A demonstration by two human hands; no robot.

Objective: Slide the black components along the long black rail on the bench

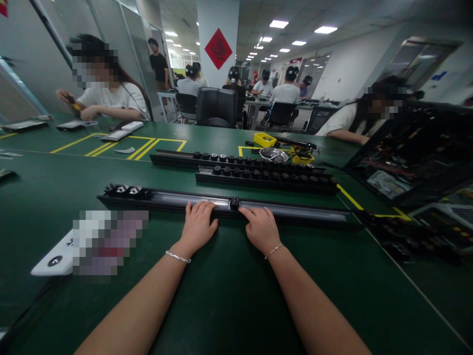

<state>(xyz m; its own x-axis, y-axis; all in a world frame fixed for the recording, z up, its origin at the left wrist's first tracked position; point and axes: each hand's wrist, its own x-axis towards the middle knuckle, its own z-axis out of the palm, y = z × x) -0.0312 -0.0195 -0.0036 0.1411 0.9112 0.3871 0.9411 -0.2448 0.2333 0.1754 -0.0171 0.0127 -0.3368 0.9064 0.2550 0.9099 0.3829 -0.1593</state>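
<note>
A long black rail with a silver channel (295,211) lies across the green table (229,296) in front of me. My left hand (197,226) rests palm down on its near edge, fingers spread on the rail. My right hand (260,228) lies beside it, fingertips touching a small black module (234,202) seated in the channel. Three similar black modules (123,190) sit at the rail's left end. Both wrists carry thin bracelets.
Two more black rails (258,172) full of modules lie behind. A metal dish (273,154) and yellow bins (264,139) stand beyond them. A white device (55,260) lies at left, a dark tray (406,162) at right. Other people sit around the table.
</note>
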